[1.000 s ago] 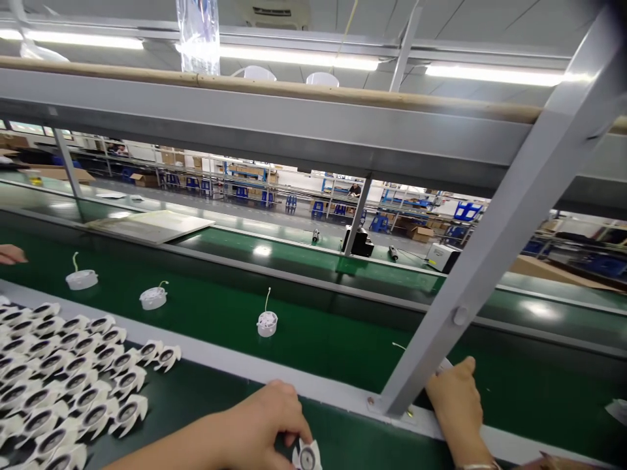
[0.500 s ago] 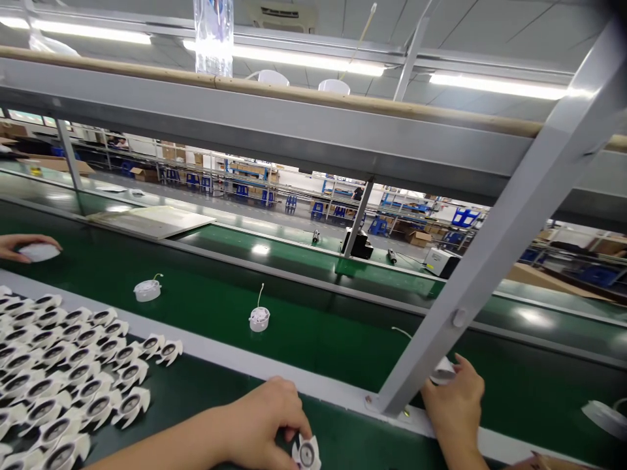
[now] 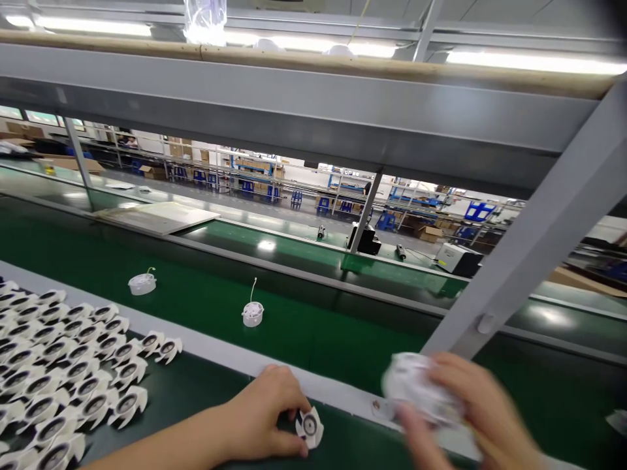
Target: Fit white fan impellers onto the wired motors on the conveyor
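My left hand (image 3: 267,414) rests low over the dark green bench. Its thumb and fingers are closed on the edge of a white fan impeller (image 3: 309,425) with a dark round hub. To the right, my right hand (image 3: 482,411), blurred by motion, grips a round white plastic fan housing (image 3: 414,385) in front of the slanted post's foot. Two similar housings (image 3: 253,314) with thin upright wires sit on the green conveyor belt (image 3: 196,287). Many white impellers (image 3: 78,369) lie in rows on the bench at the left.
A slanted grey metal post (image 3: 529,261) rises at the right from the pale rail (image 3: 215,352) between bench and belt. A grey shelf beam (image 3: 294,98) crosses overhead. A flat white board (image 3: 159,217) lies beyond the belt. Another white part (image 3: 618,420) shows at the right edge.
My right hand has brought the housing from behind the post toward me. My left hand has barely moved with the impeller. Another person's hand at the left is out of view.
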Demonstrator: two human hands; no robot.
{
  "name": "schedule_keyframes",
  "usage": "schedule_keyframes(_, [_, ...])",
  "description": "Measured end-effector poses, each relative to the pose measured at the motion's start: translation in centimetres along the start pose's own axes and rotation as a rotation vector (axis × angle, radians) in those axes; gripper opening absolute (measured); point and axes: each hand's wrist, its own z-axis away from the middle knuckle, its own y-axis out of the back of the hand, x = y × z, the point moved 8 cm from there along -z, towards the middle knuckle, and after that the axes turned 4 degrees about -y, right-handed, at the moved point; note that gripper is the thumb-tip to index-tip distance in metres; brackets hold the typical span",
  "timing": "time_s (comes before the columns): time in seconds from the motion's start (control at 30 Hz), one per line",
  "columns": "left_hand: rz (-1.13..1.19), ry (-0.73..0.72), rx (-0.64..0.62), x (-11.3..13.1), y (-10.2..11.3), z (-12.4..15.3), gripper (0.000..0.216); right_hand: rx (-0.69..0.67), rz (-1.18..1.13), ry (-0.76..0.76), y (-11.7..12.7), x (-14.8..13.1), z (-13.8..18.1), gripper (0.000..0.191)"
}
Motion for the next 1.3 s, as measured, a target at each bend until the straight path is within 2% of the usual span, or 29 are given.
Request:
schedule_keyframes(0.1, [0.013, 0.089, -0.011, -0.6, 0.0, 0.1, 0.06, -0.386, -0.217, 0.269, -5.7, -5.5, 1.4, 0.019])
schedule_keyframes(0.17, [0.041, 0.139, -0.004, -1.1, -0.1, 0.3, 0.082, -0.554, -0.246, 0.32, -8.1, -7.1, 2.2, 0.012])
schedule_keyframes(0.27, [0.093, 0.142, -0.011, -1.5, -0.4, 0.6, 0.11, -0.713, -0.117, 0.276, -10.0, -6.7, 2.8, 0.015])
schedule_keyframes(0.37, [0.133, 0.139, -0.007, -1.8, -0.3, 0.9, 0.122, -0.829, -0.007, 0.254, -11.4, -5.2, 3.5, 0.021])
schedule_keyframes(0.43, [0.164, 0.138, 0.019, -1.9, 0.1, 1.0, 0.113, -0.823, 0.024, 0.281, -12.3, -4.4, 3.8, 0.028])
schedule_keyframes(0.57, [0.174, 0.102, 0.038, -1.1, 0.8, 1.0, 0.064, -0.771, 0.096, 0.328, -14.2, -3.3, 4.5, 0.027])
schedule_keyframes(0.77, [0.177, 0.118, 0.146, -0.8, 1.6, 0.4, 0.027, -0.732, 0.195, 0.385, -13.8, -4.8, 4.7, 0.026])
schedule_keyframes(0.87, [0.236, 0.107, 0.188, -0.9, 1.8, 0.1, 0.026, -0.68, 0.209, 0.465, -13.6, -5.6, 5.0, 0.03])
schedule_keyframes(1.0, [0.314, 0.183, 0.244, -1.8, 2.0, 0.3, 0.029, -0.583, 0.16, 0.552, -13.8, -5.9, 5.6, 0.037])
schedule_keyframes(1.17, [0.285, 0.142, 0.228, -1.5, 1.9, 0.3, 0.039, -0.549, 0.018, 0.564, -13.3, -6.2, 5.5, 0.042])
schedule_keyframes(1.3, [0.255, 0.109, 0.213, -1.3, 1.9, 0.1, 0.047, -0.544, 0.024, 0.582, -13.5, -6.2, 5.6, 0.042])
